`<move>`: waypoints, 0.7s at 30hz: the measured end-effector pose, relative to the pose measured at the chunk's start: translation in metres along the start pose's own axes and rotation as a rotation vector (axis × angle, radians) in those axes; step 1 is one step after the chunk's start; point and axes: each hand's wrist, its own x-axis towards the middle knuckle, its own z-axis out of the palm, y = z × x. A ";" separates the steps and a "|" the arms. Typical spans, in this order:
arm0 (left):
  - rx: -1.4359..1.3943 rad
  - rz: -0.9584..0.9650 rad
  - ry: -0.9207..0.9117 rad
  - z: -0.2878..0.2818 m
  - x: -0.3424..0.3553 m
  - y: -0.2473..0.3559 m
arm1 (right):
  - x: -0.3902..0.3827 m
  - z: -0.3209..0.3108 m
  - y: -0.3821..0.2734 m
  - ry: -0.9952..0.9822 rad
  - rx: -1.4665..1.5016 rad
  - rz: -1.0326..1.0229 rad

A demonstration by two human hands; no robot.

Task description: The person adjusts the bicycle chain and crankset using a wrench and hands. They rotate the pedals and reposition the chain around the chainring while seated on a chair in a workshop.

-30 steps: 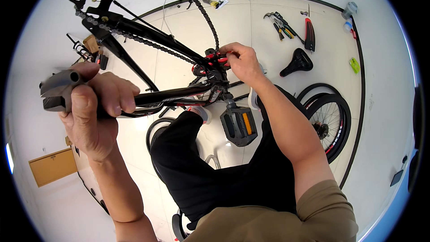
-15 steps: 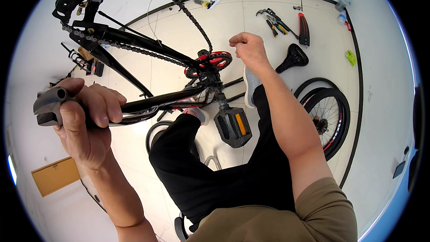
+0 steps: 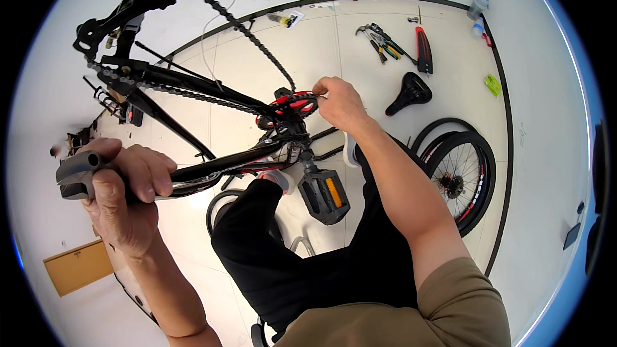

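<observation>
The black bicycle frame (image 3: 241, 154) stands tipped up before me, its chain (image 3: 270, 58) looping from the rear end down toward the red-and-black chainring (image 3: 299, 104). My left hand (image 3: 128, 205) is closed around the dark, open-ended tube end (image 3: 75, 173) of the frame at lower left. My right hand (image 3: 342, 104) has its curled fingertips at the right edge of the chainring, beside the chain; their exact contact is partly hidden. A black pedal (image 3: 321, 197) with an orange reflector hangs below the crank, over my legs.
Pliers and a hammer (image 3: 379, 42), a red-and-black mudguard (image 3: 423, 51), a saddle (image 3: 409, 93), wheels (image 3: 463, 180), bottles (image 3: 477, 6) and a green packet (image 3: 492, 85) lie on the tiled floor (image 3: 360, 9). More bicycle parts (image 3: 106, 99) stand at left; a brown board (image 3: 77, 266) is at lower left.
My right hand lifted off the chainring half a second ago and is back at its edge now. My left hand, still gripping the tube end, sits lower in the picture.
</observation>
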 end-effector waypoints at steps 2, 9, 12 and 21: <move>-0.007 0.006 -0.006 0.001 0.001 0.000 | 0.000 0.003 0.001 0.005 0.011 0.004; -0.012 0.034 -0.016 -0.002 -0.001 0.001 | -0.002 0.006 0.001 0.006 -0.029 0.015; -0.023 0.034 -0.013 -0.004 -0.003 0.000 | -0.006 0.009 -0.001 0.010 -0.052 0.020; -0.010 -0.012 -0.037 -0.001 -0.006 0.002 | -0.012 0.009 0.016 0.038 0.029 0.036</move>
